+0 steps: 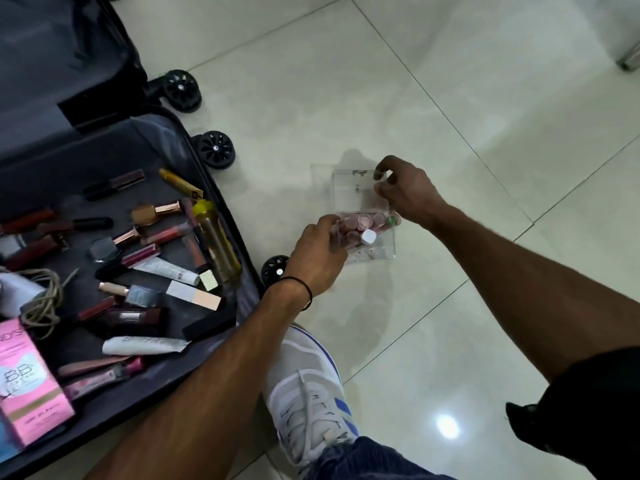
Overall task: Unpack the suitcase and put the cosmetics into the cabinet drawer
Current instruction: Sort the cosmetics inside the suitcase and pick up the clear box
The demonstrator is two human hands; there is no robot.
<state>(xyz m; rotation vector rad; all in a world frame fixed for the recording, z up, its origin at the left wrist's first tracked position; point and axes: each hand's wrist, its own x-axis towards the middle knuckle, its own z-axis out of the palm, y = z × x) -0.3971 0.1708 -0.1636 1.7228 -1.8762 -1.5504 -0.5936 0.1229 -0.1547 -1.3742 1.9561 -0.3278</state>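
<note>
Left forearm enters from 7 o'clock, reaching toward 1 o'clock; black band [307, 289] on wrist. Left hand [320, 252], knuckles up, fingers curled, grips the clear box [381, 250] at its 9 o'clock side. Right arm enters from 4 o'clock; right hand [410, 192] pinches the box's 1 o'clock corner

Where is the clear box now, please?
In the head view the clear box stands on the floor at centre, right of the open suitcase, held between the left hand and the right hand.
</note>
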